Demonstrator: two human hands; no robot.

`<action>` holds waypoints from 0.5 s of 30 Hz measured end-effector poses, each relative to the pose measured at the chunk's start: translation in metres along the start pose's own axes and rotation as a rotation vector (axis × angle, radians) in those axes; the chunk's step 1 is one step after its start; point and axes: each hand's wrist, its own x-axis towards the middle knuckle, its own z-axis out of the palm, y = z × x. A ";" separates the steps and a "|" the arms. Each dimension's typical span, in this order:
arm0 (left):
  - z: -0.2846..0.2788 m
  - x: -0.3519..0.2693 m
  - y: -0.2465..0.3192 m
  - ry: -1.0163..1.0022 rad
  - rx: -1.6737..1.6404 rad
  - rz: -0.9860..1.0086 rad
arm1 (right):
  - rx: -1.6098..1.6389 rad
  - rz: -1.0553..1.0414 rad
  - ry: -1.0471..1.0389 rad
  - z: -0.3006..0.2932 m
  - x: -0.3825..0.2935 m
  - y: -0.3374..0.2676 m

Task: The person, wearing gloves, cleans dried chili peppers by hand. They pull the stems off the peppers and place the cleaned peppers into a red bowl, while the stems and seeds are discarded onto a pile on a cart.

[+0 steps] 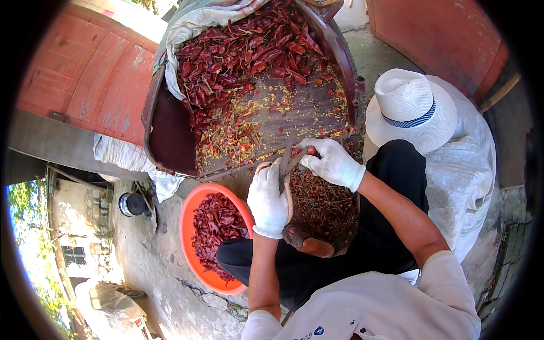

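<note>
My left hand (268, 203), in a white knitted glove, is closed around the handles of a pair of scissors (287, 163), whose blades point up and stand apart. Close to the blades, my right hand (333, 162), gloved too, pinches a dried red chili pepper (311, 151) between its fingers. Above both hands lies a heap of dried red chili peppers (255, 55) in a dark red cart bed (349, 85), with yellow seeds and bits of stem strewn over its floor. An orange basin (188, 238) of cut red chili pieces (219, 229) stands below and left of my left hand.
Stems and chili scraps (327, 204) lie below my hands, beside my sandalled foot (304, 238). A white hat (408, 106) rests on a stuffed white sack (459, 170) at the right. A black bucket (132, 204) stands on the concrete floor at the left.
</note>
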 end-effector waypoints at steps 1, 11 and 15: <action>0.000 0.002 -0.001 -0.016 0.035 0.022 | 0.006 -0.009 -0.001 0.000 0.000 0.000; -0.005 0.007 -0.007 -0.189 0.127 0.092 | -0.123 -0.160 -0.065 -0.002 -0.004 -0.007; -0.009 0.011 -0.005 -0.219 0.149 0.107 | -0.200 -0.212 -0.052 0.000 -0.009 -0.016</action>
